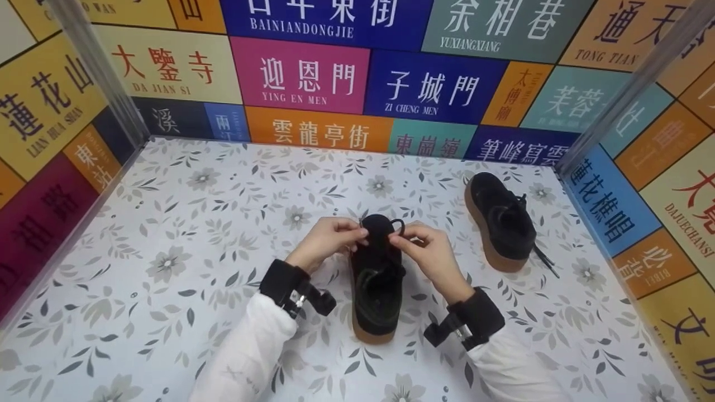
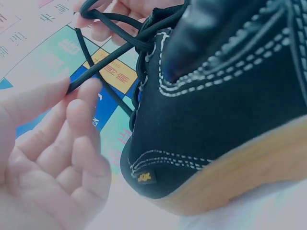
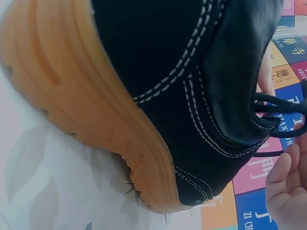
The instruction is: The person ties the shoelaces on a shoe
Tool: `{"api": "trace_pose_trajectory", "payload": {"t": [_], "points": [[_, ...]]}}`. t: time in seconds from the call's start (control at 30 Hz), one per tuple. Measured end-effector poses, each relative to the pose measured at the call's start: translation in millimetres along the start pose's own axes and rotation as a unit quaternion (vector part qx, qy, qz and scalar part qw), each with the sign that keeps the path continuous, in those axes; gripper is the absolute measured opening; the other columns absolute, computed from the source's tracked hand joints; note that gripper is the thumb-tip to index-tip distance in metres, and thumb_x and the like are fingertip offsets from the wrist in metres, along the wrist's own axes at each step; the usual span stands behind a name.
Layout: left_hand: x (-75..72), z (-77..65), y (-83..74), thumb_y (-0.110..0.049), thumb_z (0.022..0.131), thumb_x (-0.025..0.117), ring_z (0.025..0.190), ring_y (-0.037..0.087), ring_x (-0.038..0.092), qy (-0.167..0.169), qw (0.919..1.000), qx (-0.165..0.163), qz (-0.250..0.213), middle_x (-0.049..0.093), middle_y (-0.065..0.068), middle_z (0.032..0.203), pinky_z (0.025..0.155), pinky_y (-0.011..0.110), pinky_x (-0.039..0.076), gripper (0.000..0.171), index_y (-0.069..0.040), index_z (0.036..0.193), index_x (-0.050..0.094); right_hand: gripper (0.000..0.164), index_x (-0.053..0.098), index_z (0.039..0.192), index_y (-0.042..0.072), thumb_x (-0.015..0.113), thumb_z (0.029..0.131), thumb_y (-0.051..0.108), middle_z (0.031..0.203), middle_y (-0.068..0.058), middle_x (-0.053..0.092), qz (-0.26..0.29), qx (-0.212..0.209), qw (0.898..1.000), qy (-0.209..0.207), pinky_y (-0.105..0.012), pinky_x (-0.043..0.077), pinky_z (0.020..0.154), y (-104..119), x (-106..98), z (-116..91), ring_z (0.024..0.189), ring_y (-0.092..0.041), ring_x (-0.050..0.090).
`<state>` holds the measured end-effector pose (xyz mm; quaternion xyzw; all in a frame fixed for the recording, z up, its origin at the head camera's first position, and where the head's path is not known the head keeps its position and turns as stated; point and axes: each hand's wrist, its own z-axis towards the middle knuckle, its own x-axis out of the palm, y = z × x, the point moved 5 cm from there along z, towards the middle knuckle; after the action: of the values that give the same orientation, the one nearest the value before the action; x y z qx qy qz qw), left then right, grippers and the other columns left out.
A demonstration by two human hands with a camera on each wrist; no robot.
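Left hand (image 1: 325, 240) and right hand (image 1: 430, 251) pinched black laces (image 2: 108, 62) of a gum-soled sneaker (image 1: 377, 279), its mate (image 1: 499, 220) off rightward, lettered wall (image 1: 301, 100) beyond

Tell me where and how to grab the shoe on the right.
Probably best by the heel collar of that shoe, coming from the near side with the right hand: fingers inside, thumb behind. It stands upright, open at the top, heel nearer than toe. Avoid the lace ends trailing beside the heel.
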<state>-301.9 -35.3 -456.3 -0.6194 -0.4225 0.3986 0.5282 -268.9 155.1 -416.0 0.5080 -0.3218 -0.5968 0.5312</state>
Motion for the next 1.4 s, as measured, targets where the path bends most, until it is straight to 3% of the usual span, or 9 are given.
{"api": "trace_pose_trajectory", "payload": {"t": [0.2, 0.5, 0.73, 0.93, 1.1, 1.4], "points": [[-14.2, -7.8, 3.2, -0.016, 0.088, 0.066, 0.061, 0.012, 0.057, -0.060, 0.9974, 0.030, -0.025, 0.071, 0.015, 0.087, 0.055, 0.022, 0.046, 0.016, -0.001, 0.093, 0.068, 0.011, 0.073, 0.086, 0.000, 0.074, 0.081, 0.010, 0.081, -0.005, 0.069, -0.033, 0.024, 0.999, -0.020, -0.019, 0.045, 0.060, 16, -1, -5, 0.067, -0.006, 0.055], [-40.6, -22.8, 8.9, -0.018, 0.086, 0.069, 0.063, 0.012, 0.057, -0.128, 0.9891, 0.035, -0.064, 0.068, 0.002, 0.076, 0.057, 0.022, 0.047, 0.016, -0.003, 0.091, 0.067, 0.013, 0.073, 0.088, 0.000, 0.072, 0.083, 0.012, 0.081, 0.002, 0.070, -0.021, 0.050, 0.998, -0.033, -0.018, 0.042, 0.056, 11, -4, -8, 0.063, -0.006, 0.054], [-59.6, -35.0, 17.8, -0.021, 0.085, 0.071, 0.067, 0.013, 0.058, -0.147, 0.9857, 0.025, -0.079, 0.069, 0.003, 0.081, 0.059, 0.022, 0.049, 0.019, -0.003, 0.091, 0.067, 0.013, 0.071, 0.088, -0.004, 0.071, 0.083, 0.008, 0.074, 0.009, 0.067, 0.001, 0.054, 0.997, -0.046, -0.017, 0.039, 0.053, 7, -6, -10, 0.058, -0.007, 0.050], [-73.7, -43.7, 24.7, -0.021, 0.086, 0.070, 0.067, 0.013, 0.058, -0.162, 0.9829, 0.016, -0.086, 0.069, 0.002, 0.080, 0.061, 0.024, 0.050, 0.019, -0.003, 0.093, 0.066, 0.013, 0.071, 0.086, -0.004, 0.070, 0.084, 0.009, 0.074, 0.005, 0.067, -0.002, 0.050, 0.998, -0.043, -0.017, 0.040, 0.054, 7, -6, -12, 0.061, -0.014, 0.053], [-84.1, -48.6, 26.5, -0.022, 0.088, 0.068, 0.067, 0.012, 0.059, -0.169, 0.9816, 0.009, -0.087, 0.070, 0.001, 0.082, 0.063, 0.024, 0.051, 0.021, -0.002, 0.096, 0.065, 0.012, 0.071, 0.086, -0.004, 0.069, 0.085, 0.009, 0.074, 0.001, 0.067, -0.008, 0.056, 0.997, -0.044, -0.018, 0.041, 0.055, 3, -9, -15, 0.061, -0.008, 0.053], [-103.1, -56.0, 29.9, -0.025, 0.087, 0.068, 0.070, 0.012, 0.058, -0.187, 0.9765, -0.017, -0.106, 0.070, 0.001, 0.086, 0.064, 0.022, 0.050, 0.031, 0.001, 0.103, 0.063, 0.013, 0.072, 0.084, 0.002, 0.072, 0.083, 0.015, 0.073, 0.001, 0.068, 0.004, 0.057, 0.997, -0.050, -0.019, 0.042, 0.054, -31, -11, -16, 0.060, -0.011, 0.054]]}}
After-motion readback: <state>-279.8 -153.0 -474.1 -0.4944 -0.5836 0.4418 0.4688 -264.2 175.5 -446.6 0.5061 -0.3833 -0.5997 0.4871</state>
